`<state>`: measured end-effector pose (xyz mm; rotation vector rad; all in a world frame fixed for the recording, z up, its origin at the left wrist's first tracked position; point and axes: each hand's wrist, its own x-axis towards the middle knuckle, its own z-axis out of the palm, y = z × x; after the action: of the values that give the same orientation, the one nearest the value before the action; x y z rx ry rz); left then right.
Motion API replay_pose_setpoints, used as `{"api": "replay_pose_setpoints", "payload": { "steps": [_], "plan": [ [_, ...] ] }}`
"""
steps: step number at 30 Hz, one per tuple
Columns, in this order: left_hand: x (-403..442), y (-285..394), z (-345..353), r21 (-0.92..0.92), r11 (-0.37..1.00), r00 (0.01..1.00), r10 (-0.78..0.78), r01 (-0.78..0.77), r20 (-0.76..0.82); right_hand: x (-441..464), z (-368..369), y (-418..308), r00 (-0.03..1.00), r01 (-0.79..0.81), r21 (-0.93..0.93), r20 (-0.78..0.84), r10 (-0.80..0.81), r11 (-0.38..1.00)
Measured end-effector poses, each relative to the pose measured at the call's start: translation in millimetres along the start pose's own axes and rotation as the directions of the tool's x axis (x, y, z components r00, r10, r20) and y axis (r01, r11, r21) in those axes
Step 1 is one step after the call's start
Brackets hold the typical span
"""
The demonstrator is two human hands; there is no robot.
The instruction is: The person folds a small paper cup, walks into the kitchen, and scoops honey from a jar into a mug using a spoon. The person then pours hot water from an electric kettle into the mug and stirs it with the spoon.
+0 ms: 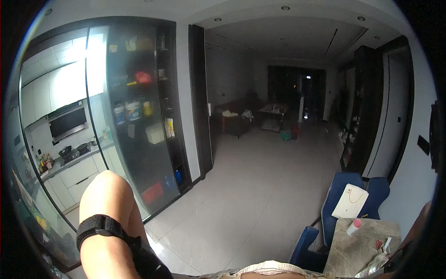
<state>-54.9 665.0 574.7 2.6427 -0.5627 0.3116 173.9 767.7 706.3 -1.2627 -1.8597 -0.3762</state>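
Neither of my hands shows in the frame. At the lower left is a bent bare limb (107, 195), apparently my left arm with its elbow forward. A black strap (103, 226) wraps around it. Along the right edge, part of another limb (420, 221) appears in shadow, apparently my right arm. Near that arm is a marble-patterned table (341, 251). On it are a white cylinder with a pink top (354, 227), red-handled scissors (379, 243) and crumpled clear plastic (373, 265). What my hands touch or hold is hidden.
Blue chairs (338, 190) stand by the table, one bearing a white paper bag (350, 201). Glass sliding doors (139, 167) separate a lit kitchen on the left. Tiled floor (241, 200) runs toward a dark room with a low table (273, 110) and a green item (285, 135).
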Motion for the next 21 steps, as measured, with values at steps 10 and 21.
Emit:
{"api": "replay_pose_setpoints", "payload": {
  "steps": [10,21],
  "plan": [
    [7.3,3.5,2.4,0.058,0.998,0.999,0.013,-0.016,0.049,2.5,-11.2,-7.0,0.999,0.003,0.018,-0.051,-0.002,1.000],
    [15.6,20.2,12.7,0.096,0.995,0.996,-0.003,-0.005,0.086,-8.4,-28.6,-14.8,0.994,0.029,0.067,-0.107,-0.022,0.997]
  ]
}}
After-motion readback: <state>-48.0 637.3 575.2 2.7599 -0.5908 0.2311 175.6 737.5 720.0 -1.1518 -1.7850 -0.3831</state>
